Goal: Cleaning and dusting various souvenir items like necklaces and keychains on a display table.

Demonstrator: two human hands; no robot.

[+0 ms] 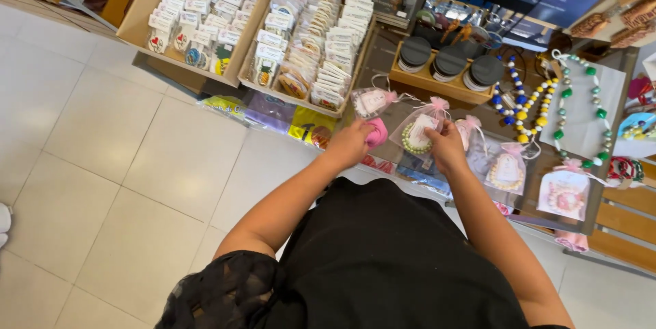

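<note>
My left hand [350, 143] is closed around a small bright pink item [376, 132] at the front edge of a display table. My right hand [445, 144] pinches a sheer pink organza pouch [418, 129] with a pale bead bracelet and a white card inside. Both hands are close together over the table's dark top. A similar tied pouch [372, 101] lies just behind them, and others [507, 168] lie to the right. My black top fills the lower middle of the view.
Two cardboard trays of carded small items [198, 18] [311, 45] stand at the back left. A wooden tray holds three dark round stacks [447, 62]. Bead necklaces [526, 100] [581, 107] lie at the right. Pale floor tiles [102, 165] lie at the left.
</note>
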